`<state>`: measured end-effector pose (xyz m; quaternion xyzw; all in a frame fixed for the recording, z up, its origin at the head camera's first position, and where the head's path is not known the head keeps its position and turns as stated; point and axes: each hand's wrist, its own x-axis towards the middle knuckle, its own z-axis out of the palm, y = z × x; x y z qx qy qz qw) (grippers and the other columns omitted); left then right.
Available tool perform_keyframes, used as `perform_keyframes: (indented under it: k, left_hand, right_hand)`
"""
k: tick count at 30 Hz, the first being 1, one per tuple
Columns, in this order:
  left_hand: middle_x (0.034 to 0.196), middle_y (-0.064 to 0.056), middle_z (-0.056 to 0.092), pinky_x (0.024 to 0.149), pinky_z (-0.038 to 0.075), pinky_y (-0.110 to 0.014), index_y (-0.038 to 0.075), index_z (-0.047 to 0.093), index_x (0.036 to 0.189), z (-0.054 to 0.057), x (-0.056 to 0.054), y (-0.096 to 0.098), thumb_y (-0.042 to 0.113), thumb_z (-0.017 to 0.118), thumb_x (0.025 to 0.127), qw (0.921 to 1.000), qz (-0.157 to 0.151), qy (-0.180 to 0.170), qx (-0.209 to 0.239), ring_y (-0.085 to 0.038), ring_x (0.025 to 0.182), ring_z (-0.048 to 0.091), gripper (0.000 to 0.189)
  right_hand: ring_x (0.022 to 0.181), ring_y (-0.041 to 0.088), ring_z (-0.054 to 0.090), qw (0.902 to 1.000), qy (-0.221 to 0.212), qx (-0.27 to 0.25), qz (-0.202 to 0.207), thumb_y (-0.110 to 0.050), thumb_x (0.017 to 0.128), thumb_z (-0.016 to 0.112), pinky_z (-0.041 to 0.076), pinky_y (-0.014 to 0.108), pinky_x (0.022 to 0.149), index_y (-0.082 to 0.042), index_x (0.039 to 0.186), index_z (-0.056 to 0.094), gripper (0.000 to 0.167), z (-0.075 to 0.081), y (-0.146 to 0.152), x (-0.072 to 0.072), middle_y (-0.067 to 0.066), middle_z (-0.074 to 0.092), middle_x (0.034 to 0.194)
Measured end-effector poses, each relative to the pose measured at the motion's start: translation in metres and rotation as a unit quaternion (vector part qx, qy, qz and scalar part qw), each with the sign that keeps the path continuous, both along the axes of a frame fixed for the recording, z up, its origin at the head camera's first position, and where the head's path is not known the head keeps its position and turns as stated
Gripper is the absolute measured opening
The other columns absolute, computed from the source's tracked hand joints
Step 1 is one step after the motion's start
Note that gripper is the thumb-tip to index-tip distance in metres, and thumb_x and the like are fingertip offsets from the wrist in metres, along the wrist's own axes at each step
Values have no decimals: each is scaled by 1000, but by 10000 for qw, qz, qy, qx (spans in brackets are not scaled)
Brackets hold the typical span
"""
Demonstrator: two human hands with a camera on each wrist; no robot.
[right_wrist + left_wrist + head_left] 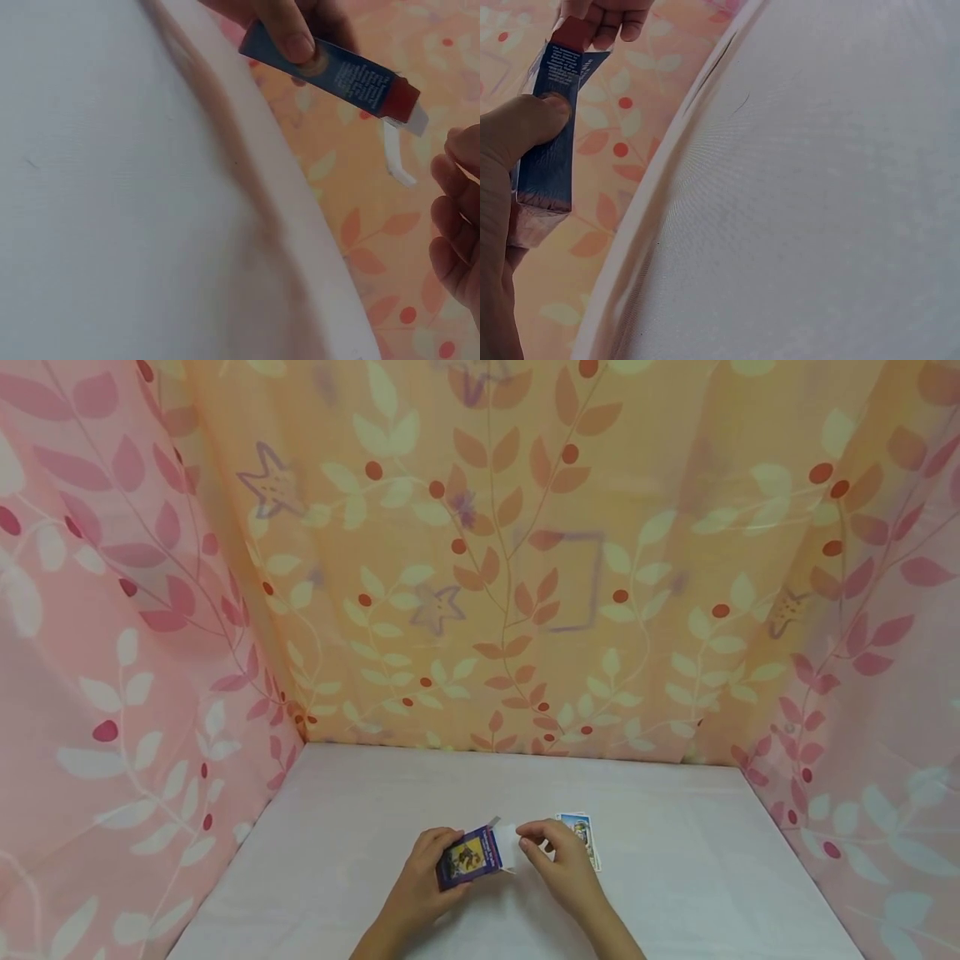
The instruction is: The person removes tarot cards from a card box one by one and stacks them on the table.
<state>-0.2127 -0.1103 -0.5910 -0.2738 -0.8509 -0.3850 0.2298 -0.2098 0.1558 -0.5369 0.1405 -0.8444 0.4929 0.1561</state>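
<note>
My left hand grips a small dark blue card box with a yellow picture on its front. In the left wrist view the thumb presses on the box's narrow printed side. The box's end is open, with a white flap standing out; a red part shows at that end in the right wrist view. My right hand is close to the flap, fingers loosely bent, with a small gap between them and the box in the right wrist view. Picture cards lie on the table, partly hidden behind the right hand.
The table has a white cloth. A patterned orange curtain hangs behind it, with pink patterned curtains at both sides.
</note>
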Motion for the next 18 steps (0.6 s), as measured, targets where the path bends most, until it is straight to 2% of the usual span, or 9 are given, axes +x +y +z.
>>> perform_keyframes:
  k: [3,9,18]
  left_hand:
    - [134,8,54,101,53,-32,20,56,142,0,0,0,27,96,68,10000,-39,-71,31,-11,121,54,84]
    - [135,8,53,102,52,-32,23,55,143,0,1,1,29,95,72,9995,-5,-309,-33,-10,121,53,82]
    - [134,9,53,103,52,-32,27,55,142,0,2,1,26,96,69,9993,25,-372,58,-10,121,54,84]
  right_hand:
    - [84,3,60,10000,48,8,-36,-15,91,78,50,23,72,-28,101,75,17,-3,-3,0,-7,72,92]
    - [81,3,59,9999,64,2,-107,-14,89,80,49,23,69,-29,99,74,19,-8,-9,2,-22,67,89]
    - [78,3,58,9999,-21,-48,-108,-18,89,80,48,21,67,-27,97,75,12,-14,-12,2,-19,68,88]
